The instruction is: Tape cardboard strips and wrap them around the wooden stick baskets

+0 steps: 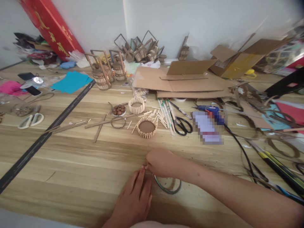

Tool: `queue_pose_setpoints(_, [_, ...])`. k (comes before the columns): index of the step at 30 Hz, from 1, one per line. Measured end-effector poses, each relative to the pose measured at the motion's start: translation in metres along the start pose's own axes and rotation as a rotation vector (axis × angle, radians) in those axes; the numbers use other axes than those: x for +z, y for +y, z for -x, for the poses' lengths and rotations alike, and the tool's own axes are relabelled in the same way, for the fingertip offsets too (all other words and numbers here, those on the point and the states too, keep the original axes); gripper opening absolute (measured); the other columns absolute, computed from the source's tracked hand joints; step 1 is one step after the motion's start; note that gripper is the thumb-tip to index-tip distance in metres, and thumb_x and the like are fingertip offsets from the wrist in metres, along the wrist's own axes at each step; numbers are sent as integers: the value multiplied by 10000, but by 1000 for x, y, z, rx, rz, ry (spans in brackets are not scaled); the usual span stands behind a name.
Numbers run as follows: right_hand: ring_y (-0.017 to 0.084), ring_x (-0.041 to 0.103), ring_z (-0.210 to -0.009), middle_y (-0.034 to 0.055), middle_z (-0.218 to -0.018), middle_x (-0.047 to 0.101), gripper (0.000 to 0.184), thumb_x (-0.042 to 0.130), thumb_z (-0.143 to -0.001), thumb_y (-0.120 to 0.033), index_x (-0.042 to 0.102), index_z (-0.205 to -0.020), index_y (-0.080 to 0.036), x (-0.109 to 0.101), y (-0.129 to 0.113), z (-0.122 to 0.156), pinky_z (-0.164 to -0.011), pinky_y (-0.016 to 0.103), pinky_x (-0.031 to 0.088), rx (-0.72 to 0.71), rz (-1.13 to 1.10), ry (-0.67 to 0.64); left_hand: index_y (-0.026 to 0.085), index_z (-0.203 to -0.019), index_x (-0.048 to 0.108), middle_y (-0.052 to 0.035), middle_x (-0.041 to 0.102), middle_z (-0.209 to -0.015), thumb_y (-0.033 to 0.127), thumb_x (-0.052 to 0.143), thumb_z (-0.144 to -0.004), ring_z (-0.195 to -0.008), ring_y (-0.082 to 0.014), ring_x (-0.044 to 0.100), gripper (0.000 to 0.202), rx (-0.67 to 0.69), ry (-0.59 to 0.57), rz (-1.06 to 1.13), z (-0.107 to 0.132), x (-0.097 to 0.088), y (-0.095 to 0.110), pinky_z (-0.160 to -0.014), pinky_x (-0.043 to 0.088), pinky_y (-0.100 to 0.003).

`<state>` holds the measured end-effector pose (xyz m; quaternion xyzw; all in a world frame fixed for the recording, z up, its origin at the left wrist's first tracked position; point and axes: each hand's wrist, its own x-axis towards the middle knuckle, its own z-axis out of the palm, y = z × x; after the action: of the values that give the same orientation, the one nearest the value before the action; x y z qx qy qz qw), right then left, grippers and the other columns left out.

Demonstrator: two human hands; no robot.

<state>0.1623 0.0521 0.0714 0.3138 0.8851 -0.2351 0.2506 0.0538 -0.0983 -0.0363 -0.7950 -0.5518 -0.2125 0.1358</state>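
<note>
My left hand (136, 198) lies flat on the wooden floor, fingers stretched forward and together, fingertips touching my right hand. My right hand (159, 162) is curled closed, pinching something small and pale at its left edge; I cannot make out what it is. Beneath and just right of it lies a thin ring (169, 186) of cardboard or wire on the floor. Farther ahead stands a small round basket (147, 127) of upright wooden sticks around a brown disc, and a second one (136, 105) behind it.
Black scissors (182, 125), a blue glue gun (211, 110) with black cord, loose sticks (163, 115), a bowl of brown beads (119, 110), flat cardboard sheets (180, 83), finished stick baskets (104, 74) by the wall, white scissors (32, 120), a black strip (47, 133) across the floor.
</note>
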Motion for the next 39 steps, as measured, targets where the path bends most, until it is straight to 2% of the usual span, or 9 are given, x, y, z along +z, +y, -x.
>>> queue_pose_setpoints(4, [288,702,-867,193,-948,755,273,561,-859,-234,765,-973,-94,-1,1,0,-691,315,504,5,-43,5,142,-1109,613,-144,671,-1180,309,423,-935,-1112,-266,594,307,31,-62,-30,4,2,-2,-906,483,-367])
queue_pose_setpoints(8, [249,696,-812,174,-897,759,275,520,-858,-188,769,-908,-84,-3,8,5,-647,275,480,23,-139,5,92,-1163,594,-150,687,-1159,191,381,-941,-1116,-245,610,323,80,-141,-65,5,5,-5,-958,462,-366])
queue_pose_setpoints(13, [112,593,-499,50,-614,710,366,417,-893,-195,773,-827,-138,-2,22,14,-467,176,394,36,-336,-78,80,-1130,596,-164,701,-1102,118,374,-925,-1064,-253,644,305,104,-168,-78,-2,4,-6,-910,494,-380])
queue_pose_setpoints(16, [104,533,-461,32,-566,671,389,404,-896,-222,773,-797,-145,0,26,19,-440,181,355,59,-401,-71,81,-1096,593,-166,713,-1061,92,366,-915,-1008,-259,665,290,107,-156,-80,-8,1,-5,-857,513,-380])
queue_pose_setpoints(21, [111,491,-502,15,-560,646,319,477,-825,-176,741,-646,-164,6,35,31,-476,215,304,98,-430,-19,79,-1119,560,-171,721,-1030,73,359,-897,-956,-260,677,299,112,-132,-110,-12,-1,-4,-826,517,-385])
queue_pose_setpoints(23, [107,496,-494,11,-589,663,293,482,-824,-193,726,-665,-165,12,41,37,-462,213,296,119,-460,-20,73,-1150,545,-181,720,-1031,73,353,-893,-956,-260,675,321,111,-123,-130,-13,0,-4,-828,516,-387])
queue_pose_setpoints(28, [78,494,-385,-13,-636,691,246,446,-848,-234,684,-847,-168,29,53,46,-384,181,321,168,-579,-86,21,-1242,521,-201,720,-1037,74,332,-907,-951,-242,677,389,136,-151,-161,-15,-3,-5,-799,516,-343])
queue_pose_setpoints(32, [64,460,-340,-27,-645,683,202,443,-856,-234,628,-910,-171,36,57,52,-344,171,314,182,-646,-103,15,-1192,586,-202,723,-1042,87,363,-920,-945,-243,682,359,159,-157,-174,-19,-6,-4,-780,515,-326])
queue_pose_setpoints(39, [54,456,-344,-35,-639,678,131,450,-877,-236,569,-880,-180,40,62,54,-349,162,314,191,-689,-97,7,-1088,641,-194,745,-949,96,406,-925,-837,-240,706,299,151,-85,-201,-29,-9,0,-699,533,-312])
